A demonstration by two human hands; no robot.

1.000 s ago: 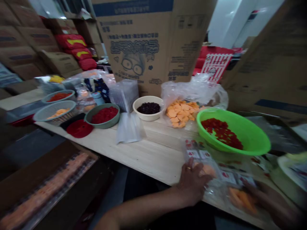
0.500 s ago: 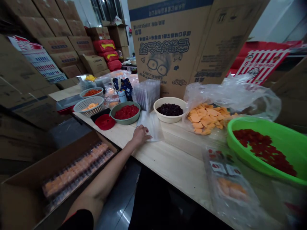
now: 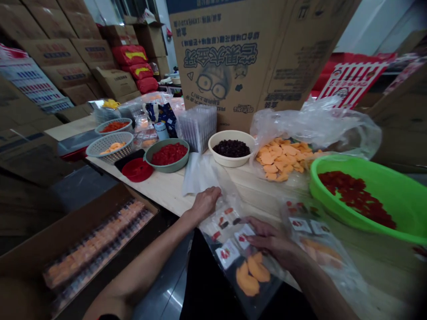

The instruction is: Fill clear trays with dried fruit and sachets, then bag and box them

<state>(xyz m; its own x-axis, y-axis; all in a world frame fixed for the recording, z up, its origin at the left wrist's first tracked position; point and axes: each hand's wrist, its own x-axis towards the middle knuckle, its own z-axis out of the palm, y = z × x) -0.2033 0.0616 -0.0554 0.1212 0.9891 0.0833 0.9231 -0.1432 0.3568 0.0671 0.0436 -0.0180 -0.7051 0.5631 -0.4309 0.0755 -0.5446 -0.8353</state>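
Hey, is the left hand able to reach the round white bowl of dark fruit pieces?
Probably yes: the left hand lies close to the round white bowl on the pale wooden table, and only a flat clear plastic sleeve lies nearby, which shouldn't block it.

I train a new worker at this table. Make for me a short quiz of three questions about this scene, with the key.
1. True or false: the green plastic basin holds orange slices.
2. What is in the cream bowl? A) dark fruit pieces B) orange slices C) red sachets
3. Which is nearer the green plastic basin: the left hand or the right hand?

Key: 1. False; 2. A; 3. The right hand.
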